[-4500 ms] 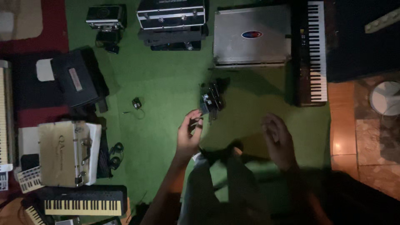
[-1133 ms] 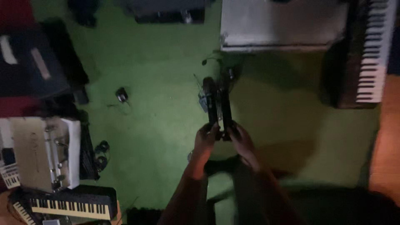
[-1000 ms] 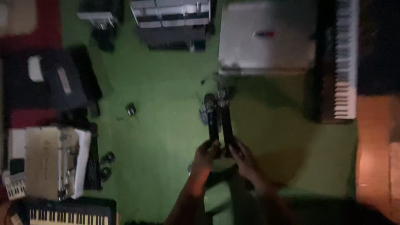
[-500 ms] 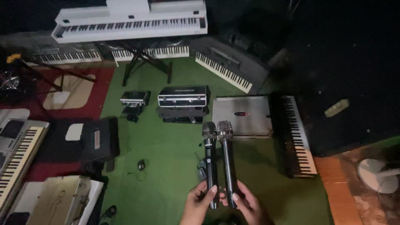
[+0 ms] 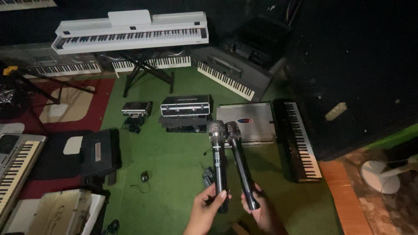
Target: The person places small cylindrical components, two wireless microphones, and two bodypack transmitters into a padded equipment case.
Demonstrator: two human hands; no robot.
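Microphones held upright side by side: left hand (image 5: 205,209) has its fingers wrapped round the left microphone (image 5: 219,165), right hand (image 5: 260,209) grips the right microphone (image 5: 241,167) low, both near six o'clock. Their mesh heads touch near the centre; they could knock, or the low-held one could slip onto the green carpet (image 5: 174,174).

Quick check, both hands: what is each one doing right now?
Left hand: closed in a grip on the left microphone.
Right hand: closed in a grip on the right microphone.
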